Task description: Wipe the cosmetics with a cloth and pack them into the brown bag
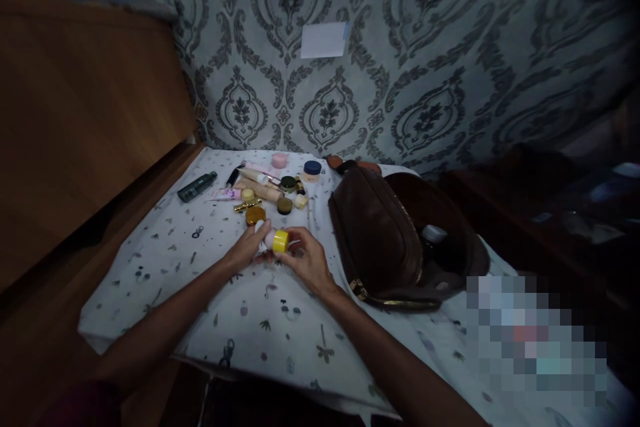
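Over the middle of the cloth-covered table, both hands meet at a small pale bottle (pixel 271 240) with a bright yellow cap (pixel 281 241). It lies tilted sideways, cap toward the right. My left hand (pixel 246 248) is closed around a crumpled white wipe or tissue (pixel 261 232) against the bottle's left end. The fingers of my right hand (pixel 309 259) are curled around the yellow cap end. Just beyond the hands are an amber round jar (pixel 255 215), a gold tube (pixel 247 205) and a dark-lidded jar (pixel 285 206).
Several tubes and jars, including a blue-lidded jar (pixel 312 171) and a pink jar (pixel 279 160), cluster at the back. A dark green bottle (pixel 197 187) lies at left. On the right stands an unzipped brown bag (pixel 375 233). A wooden cabinet (pixel 90 113) borders the table's left side.
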A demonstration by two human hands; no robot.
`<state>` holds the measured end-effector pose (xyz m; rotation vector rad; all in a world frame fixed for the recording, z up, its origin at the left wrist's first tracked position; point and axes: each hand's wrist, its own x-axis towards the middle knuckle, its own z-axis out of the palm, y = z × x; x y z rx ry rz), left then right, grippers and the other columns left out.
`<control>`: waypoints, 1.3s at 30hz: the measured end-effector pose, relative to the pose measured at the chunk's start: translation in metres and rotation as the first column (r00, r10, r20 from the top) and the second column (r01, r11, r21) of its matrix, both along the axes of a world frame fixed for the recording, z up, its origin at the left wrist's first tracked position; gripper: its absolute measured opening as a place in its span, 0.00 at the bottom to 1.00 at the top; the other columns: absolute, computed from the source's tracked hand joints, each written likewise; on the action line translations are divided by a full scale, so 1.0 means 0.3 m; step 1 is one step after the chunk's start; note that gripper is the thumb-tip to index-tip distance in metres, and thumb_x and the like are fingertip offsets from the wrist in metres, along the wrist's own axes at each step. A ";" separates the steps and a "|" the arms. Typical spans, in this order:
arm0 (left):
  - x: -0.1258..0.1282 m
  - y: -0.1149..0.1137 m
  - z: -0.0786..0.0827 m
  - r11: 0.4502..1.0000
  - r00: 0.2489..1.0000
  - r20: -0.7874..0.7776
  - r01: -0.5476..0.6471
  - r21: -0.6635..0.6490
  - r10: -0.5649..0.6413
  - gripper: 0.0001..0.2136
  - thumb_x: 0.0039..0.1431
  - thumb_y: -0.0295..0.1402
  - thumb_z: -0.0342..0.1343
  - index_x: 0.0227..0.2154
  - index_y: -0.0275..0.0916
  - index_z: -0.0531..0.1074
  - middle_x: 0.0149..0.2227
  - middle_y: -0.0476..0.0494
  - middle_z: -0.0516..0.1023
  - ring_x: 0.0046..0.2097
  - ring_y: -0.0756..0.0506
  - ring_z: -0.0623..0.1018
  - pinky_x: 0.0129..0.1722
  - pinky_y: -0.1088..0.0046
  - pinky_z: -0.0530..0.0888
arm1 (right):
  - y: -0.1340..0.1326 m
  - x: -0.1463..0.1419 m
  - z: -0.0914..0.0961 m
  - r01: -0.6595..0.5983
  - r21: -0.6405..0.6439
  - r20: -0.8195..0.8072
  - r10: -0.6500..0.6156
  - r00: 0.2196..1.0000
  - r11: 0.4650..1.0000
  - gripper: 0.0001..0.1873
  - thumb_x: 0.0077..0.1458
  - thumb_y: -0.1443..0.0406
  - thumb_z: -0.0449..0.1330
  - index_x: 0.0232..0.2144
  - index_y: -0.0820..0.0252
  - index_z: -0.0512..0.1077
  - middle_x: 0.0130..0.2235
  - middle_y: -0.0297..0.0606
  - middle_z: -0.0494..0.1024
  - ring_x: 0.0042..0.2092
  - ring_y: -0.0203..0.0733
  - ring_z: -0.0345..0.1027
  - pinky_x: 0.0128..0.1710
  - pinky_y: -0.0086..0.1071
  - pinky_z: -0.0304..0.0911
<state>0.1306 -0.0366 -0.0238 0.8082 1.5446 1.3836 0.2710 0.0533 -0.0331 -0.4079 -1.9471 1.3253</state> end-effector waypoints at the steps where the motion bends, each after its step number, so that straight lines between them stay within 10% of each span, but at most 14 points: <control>1: 0.002 -0.002 0.000 1.000 0.999 -0.033 -0.021 0.006 0.021 0.30 0.55 0.64 0.47 0.30 0.36 0.69 0.17 0.49 0.70 0.18 0.50 0.69 0.12 0.80 0.55 | -0.003 0.002 0.003 0.013 0.008 0.021 -0.013 1.000 1.000 0.19 0.44 0.61 0.69 0.41 0.56 0.72 0.38 0.37 0.77 0.38 0.42 0.71 0.36 0.33 0.68; 7: 0.002 -0.024 0.004 0.983 0.924 -0.379 0.027 0.183 0.045 0.25 0.63 0.52 0.47 0.50 0.36 0.70 0.33 0.45 0.76 0.31 0.48 0.74 0.25 0.76 0.70 | -0.008 -0.002 0.011 0.048 -0.158 0.071 -0.037 0.997 0.986 0.19 0.46 0.56 0.67 0.39 0.57 0.72 0.29 0.32 0.73 0.29 0.38 0.66 0.30 0.30 0.63; 13: -0.013 -0.034 0.017 0.919 0.640 -0.768 0.286 0.273 0.029 0.22 0.66 0.43 0.50 0.58 0.39 0.66 0.52 0.37 0.72 0.55 0.40 0.71 0.57 0.60 0.68 | 0.002 -0.011 0.013 -0.021 -0.513 -0.019 0.014 1.000 0.858 0.23 0.41 0.49 0.69 0.34 0.57 0.71 0.26 0.31 0.74 0.25 0.37 0.68 0.26 0.31 0.63; 26: -0.010 -0.044 0.005 0.875 0.332 -0.931 0.393 0.282 0.151 0.21 0.65 0.34 0.52 0.60 0.43 0.65 0.64 0.33 0.61 0.64 0.39 0.65 0.60 0.59 0.69 | 0.010 -0.005 0.018 -0.115 -0.739 -0.121 0.037 0.992 0.664 0.24 0.42 0.45 0.67 0.27 0.58 0.69 0.23 0.32 0.75 0.21 0.35 0.66 0.21 0.28 0.57; 39: -0.021 -0.037 0.022 0.904 0.565 -0.824 0.337 0.261 0.028 0.21 0.63 0.38 0.55 0.57 0.41 0.67 0.51 0.37 0.73 0.53 0.42 0.73 0.54 0.65 0.71 | 0.002 -0.010 0.001 -0.166 -0.579 -0.085 0.143 0.986 0.798 0.23 0.43 0.48 0.69 0.32 0.56 0.68 0.22 0.29 0.74 0.22 0.35 0.65 0.22 0.28 0.58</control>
